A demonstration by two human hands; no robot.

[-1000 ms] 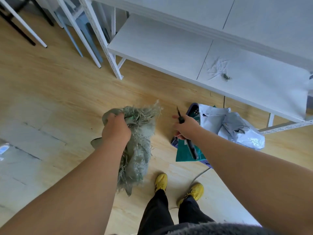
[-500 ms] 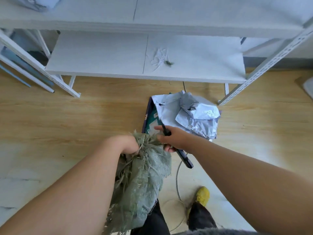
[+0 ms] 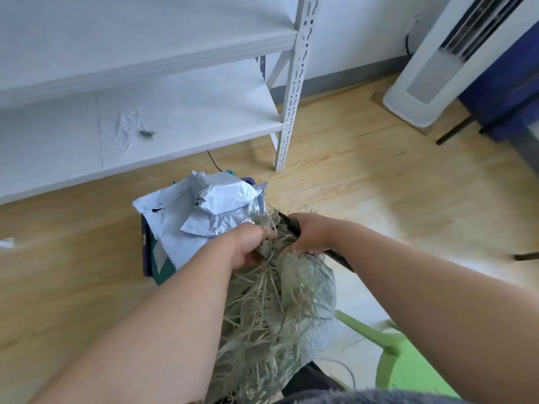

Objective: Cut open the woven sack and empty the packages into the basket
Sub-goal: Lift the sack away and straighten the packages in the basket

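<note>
Head view shows both hands bunching the frayed top of the green sack (image 3: 280, 310), which hangs in front of the person's legs. The left hand (image 3: 248, 246) grips its loose strands; the right hand (image 3: 313, 233) clutches the sack and a black cutter (image 3: 338, 256) together. Grey and white packages (image 3: 204, 211) lie heaped in the basket (image 3: 145, 258) on the wooden floor (image 3: 379, 185), touching the sack's top
</note>
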